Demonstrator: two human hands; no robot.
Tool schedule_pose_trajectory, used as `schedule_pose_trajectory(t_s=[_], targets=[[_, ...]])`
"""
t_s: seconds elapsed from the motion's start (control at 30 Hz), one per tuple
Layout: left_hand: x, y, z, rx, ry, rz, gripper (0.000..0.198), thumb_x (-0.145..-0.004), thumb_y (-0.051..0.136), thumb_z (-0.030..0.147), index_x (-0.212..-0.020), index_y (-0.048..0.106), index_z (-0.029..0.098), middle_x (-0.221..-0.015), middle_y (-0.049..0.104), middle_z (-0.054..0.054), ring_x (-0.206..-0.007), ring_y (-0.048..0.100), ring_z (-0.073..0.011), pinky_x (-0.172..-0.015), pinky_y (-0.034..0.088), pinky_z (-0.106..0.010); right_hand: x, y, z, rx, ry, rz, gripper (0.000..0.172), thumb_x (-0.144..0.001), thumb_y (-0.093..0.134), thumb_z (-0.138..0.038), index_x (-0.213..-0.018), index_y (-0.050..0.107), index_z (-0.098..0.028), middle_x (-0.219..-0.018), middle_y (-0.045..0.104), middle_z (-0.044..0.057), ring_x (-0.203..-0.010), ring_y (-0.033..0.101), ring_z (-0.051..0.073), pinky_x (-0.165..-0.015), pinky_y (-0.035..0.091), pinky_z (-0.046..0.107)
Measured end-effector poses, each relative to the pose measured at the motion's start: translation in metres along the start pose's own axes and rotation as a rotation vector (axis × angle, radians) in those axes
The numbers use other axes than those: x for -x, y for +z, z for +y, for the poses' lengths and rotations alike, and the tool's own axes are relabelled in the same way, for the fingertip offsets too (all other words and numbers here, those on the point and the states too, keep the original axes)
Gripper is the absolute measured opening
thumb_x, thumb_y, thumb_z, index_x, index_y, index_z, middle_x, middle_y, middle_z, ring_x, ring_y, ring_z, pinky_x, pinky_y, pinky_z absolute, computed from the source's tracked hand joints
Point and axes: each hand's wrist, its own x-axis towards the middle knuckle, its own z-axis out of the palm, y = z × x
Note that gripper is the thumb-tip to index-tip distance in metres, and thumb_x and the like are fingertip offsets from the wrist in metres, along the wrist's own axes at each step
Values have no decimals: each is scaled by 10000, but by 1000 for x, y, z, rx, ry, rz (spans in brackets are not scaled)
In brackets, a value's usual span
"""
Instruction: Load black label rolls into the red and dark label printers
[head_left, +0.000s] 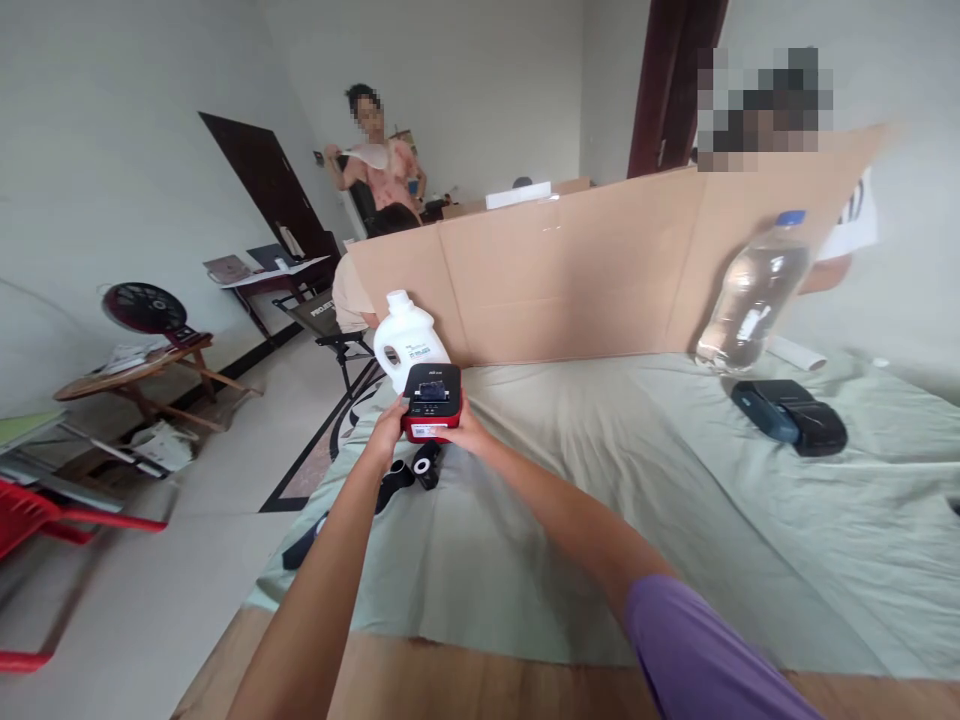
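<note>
Both my hands hold a small red and black label printer (431, 401) above the pale green cloth (615, 520) at the table's left side. My left hand (388, 427) grips its left edge and my right hand (471, 430) grips its right edge, fingers closed on it. Just below the printer lie two black rolls (411, 472) on the cloth. A white plastic jug (409, 342) stands right behind the printer.
A clear water bottle (754, 297) and a dark blue and black device (789, 415) stand at the right. A cardboard screen (600, 270) runs along the table's far edge. Beyond it a person (375, 160) stands; another sits on a folding chair (330, 325). A fan (144, 310) sits left.
</note>
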Motion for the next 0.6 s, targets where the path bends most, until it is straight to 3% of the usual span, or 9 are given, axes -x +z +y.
schedule_pose_trajectory(t_s=[0.13,0.23,0.3,0.43,0.6], targets=[[46,47,4,-40,232,-89,438,-942,552,312,-1373,589,246,-1389,627,-21,-1339,539,-210,-1109,442,-310,25,-61,-19,-91,-268,-10,1193,-669,859,-288,-1584,93,-264,-1593,390,62,-1428,432,248,-1186,366,393],[99,92,-14,-79,446,-173,559,-939,571,446,-1466,487,278,-1537,482,-13,-1498,322,-219,-1233,269,-332,66,-119,-36,32,-351,30,1208,-647,878,-376,-1593,130,-300,-1603,371,56,-1470,370,282,-1225,297,441],[135,120,-32,-48,508,-248,664,-934,568,496,-1535,379,287,-1601,383,-22,-1524,258,-227,-1251,235,-345,101,-153,-41,116,-339,49,1195,-655,876,-391,-1595,144,-305,-1606,361,63,-1475,359,302,-1238,269,459],[182,161,-59,39,521,-397,764,-945,558,476,-1599,212,282,-1652,269,-40,-1536,219,-242,-1262,221,-381,164,-197,-35,204,-184,135,1204,-686,853,-425,-1603,80,-314,-1621,324,80,-1472,365,315,-1225,292,512],[194,183,-69,38,416,-432,753,-939,556,465,-1593,236,273,-1640,302,-37,-1534,224,-225,-1261,217,-366,187,-217,-27,303,-105,208,1192,-697,837,-466,-1602,78,-299,-1623,317,98,-1478,350,322,-1228,275,543]])
